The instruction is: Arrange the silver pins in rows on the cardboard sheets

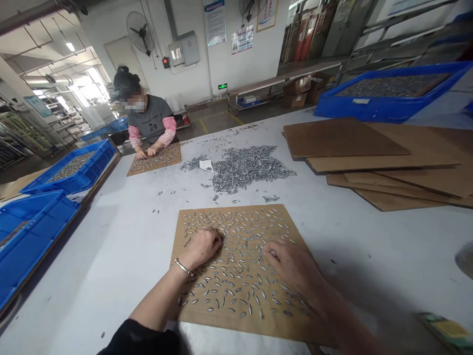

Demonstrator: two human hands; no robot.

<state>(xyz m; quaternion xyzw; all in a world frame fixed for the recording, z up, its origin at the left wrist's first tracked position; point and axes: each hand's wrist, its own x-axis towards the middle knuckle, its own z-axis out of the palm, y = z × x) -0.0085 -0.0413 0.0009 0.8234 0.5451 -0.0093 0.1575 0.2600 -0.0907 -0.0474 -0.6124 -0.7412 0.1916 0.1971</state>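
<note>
Both hands are curled in over the work: on my left hand [205, 246] the fingers bend down toward the sheet, and on my right hand [286, 261] thumb and forefinger come close together. From this remote view I can't tell whether either one is pinching a piece.

And here are the spindle-shaped metal pieces [261, 313], scattered all over the brown cardboard sheet [201, 315] right below me, mostly lying singly at all sorts of angles. My left hand sits over the left half of the sheet, my right hand over the right half, with a band of pieces between them. There's a silvery bracelet [184, 267] on my left wrist, and a black sleeve [140, 337] farther up that arm.

Beyond the sheet's far edge, on the white table [121, 236], spreads a big grey heap [251, 167] of similar pieces, a white scrap [204, 163] at its left side. Off to the right, brown boards [347, 138] lie in an uneven stack, a blue crate [362, 106] behind them. Over at far left, a co-worker [150, 116] in pink patterned sleeves has both hands at another piece-covered sheet [175, 155]. Two more blue crates [37, 231] line the left edge, and a wall fan [141, 32] hangs at the back.
</note>
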